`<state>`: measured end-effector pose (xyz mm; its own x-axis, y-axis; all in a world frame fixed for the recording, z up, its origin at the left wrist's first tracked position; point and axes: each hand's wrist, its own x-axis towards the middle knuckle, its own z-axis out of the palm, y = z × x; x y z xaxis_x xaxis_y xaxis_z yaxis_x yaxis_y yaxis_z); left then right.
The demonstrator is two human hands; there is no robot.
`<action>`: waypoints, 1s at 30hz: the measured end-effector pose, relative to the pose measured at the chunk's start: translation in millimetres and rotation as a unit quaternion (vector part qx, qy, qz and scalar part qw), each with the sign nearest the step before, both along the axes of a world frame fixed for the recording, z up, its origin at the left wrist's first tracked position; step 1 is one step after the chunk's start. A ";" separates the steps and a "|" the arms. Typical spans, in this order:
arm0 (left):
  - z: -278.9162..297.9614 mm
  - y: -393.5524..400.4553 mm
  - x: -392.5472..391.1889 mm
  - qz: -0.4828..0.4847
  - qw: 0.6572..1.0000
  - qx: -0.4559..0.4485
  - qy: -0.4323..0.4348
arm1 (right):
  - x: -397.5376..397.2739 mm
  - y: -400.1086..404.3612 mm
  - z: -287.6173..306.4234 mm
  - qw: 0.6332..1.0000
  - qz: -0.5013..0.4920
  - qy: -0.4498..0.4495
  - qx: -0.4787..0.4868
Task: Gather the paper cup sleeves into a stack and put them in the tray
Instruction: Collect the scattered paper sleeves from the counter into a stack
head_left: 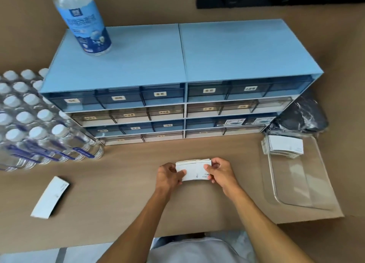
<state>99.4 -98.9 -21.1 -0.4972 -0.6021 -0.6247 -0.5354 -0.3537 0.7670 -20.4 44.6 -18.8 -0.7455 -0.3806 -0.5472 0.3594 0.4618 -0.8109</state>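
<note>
Clamped between both hands above the brown table (122, 199): a stack of sleeves (194, 171), left hand (169, 175) pinching its left end, right hand (221, 172) pinching its right end, thumbs on the near face, fingers curled behind; held on edge, near the table's middle, not in the tray. White, flat, gently curved card, small dark print near the lower right corner, several edges showing along the top. To the far left, well apart from the hands, one loose sleeve (50, 197) flat on the table, white, slanted. To the right, a clear tray (302, 183), with a second pile of sleeves (284, 147) at its far end, white and fanned slightly; nothing between hands and tray. Just behind the tray, a dark bag (300, 118). Further back on the left, a wrapped pack of water bottles (33, 122) with white caps. Behind the hands, a blue drawer cabinet (177, 88) with small labelled drawers across the width; on its top, at the left, a single water bottle (83, 19) with a blue label, upright.
</note>
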 end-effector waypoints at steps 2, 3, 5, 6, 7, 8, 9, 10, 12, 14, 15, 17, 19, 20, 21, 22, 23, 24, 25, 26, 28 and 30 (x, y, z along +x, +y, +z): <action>0.4 7.5 -2.9 0.000 1.000 0.000 0.017 | -1.5 10.4 -1.4 0.999 -0.009 -0.007 -0.034; 0.3 11.9 -3.4 0.004 1.000 0.002 0.023 | -1.4 15.4 -2.5 0.999 -0.012 -0.008 -0.050; -0.5 20.5 -2.0 0.027 0.999 0.013 0.041 | 0.4 23.5 -5.7 0.996 -0.021 -0.011 -0.082; -0.7 25.0 -0.4 0.040 0.998 0.019 0.051 | 1.6 27.5 -7.7 0.995 -0.024 -0.015 -0.097; -1.2 28.7 1.8 0.049 0.997 0.025 0.058 | 3.1 30.6 -9.5 0.993 -0.026 -0.022 -0.110; -2.0 31.9 4.5 0.053 0.996 0.026 0.063 | 4.8 33.2 -10.9 0.992 -0.029 -0.032 -0.122; -2.9 34.2 6.9 0.053 0.996 0.024 0.067 | 6.4 35.6 -12.0 0.990 -0.032 -0.042 -0.134; -4.0 35.9 8.9 0.052 0.996 0.022 0.073 | 7.5 37.3 -13.3 0.987 -0.034 -0.052 -0.145; -6.3 37.3 11.2 0.060 0.994 0.027 0.084 | 8.9 39.3 -15.0 0.984 -0.037 -0.064 -0.163; -7.8 37.9 12.5 0.064 0.993 0.030 0.092 | 10.5 39.4 -15.3 0.980 -0.044 -0.073 -0.179; -8.4 38.5 13.0 0.066 0.993 0.027 0.095 | 11.3 38.8 -15.2 0.979 -0.050 -0.078 -0.182; -9.4 40.7 13.0 0.084 0.990 0.031 0.113 | 13.0 36.6 -14.7 0.979 -0.071 -0.083 -0.172; -8.3 42.9 11.3 0.117 0.983 0.046 0.137 | 14.3 33.7 -15.3 0.979 -0.095 -0.085 -0.157; -8.2 43.5 10.0 0.128 0.980 0.049 0.142 | 14.9 32.5 -15.9 0.979 -0.102 -0.085 -0.152; -8.8 44.0 8.9 0.132 0.979 0.051 0.145 | 15.5 31.6 -16.6 0.980 -0.105 -0.084 -0.148; -9.7 44.6 8.1 0.132 0.979 0.054 0.148 | 16.3 31.1 -17.8 0.980 -0.106 -0.083 -0.144; -10.5 45.4 8.1 0.131 0.978 0.055 0.151 | 17.4 30.8 -18.8 0.981 -0.106 -0.081 -0.142; -11.0 46.5 8.3 0.132 0.978 0.057 0.155 | 18.6 30.6 -19.5 0.981 -0.107 -0.080 -0.140; -11.9 47.6 8.8 0.133 0.977 0.057 0.159 | 19.6 30.3 -20.3 0.981 -0.110 -0.081 -0.138; -12.9 48.7 9.0 0.135 0.976 0.058 0.162 | 20.5 30.0 -20.7 0.981 -0.113 -0.082 -0.136; -14.5 50.3 8.9 0.135 0.975 0.057 0.167 | 22.2 29.4 -20.6 0.980 -0.121 -0.085 -0.135; -15.4 51.8 7.1 0.140 0.974 0.061 0.170 | 23.8 28.5 -19.4 0.978 -0.129 -0.087 -0.141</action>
<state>106.5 -47.1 -36.5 -0.5139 -0.6757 -0.5284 -0.1272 -0.5492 0.8260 3.4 73.1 -38.2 -0.7418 -0.3462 -0.5744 0.5776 0.1053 -0.8095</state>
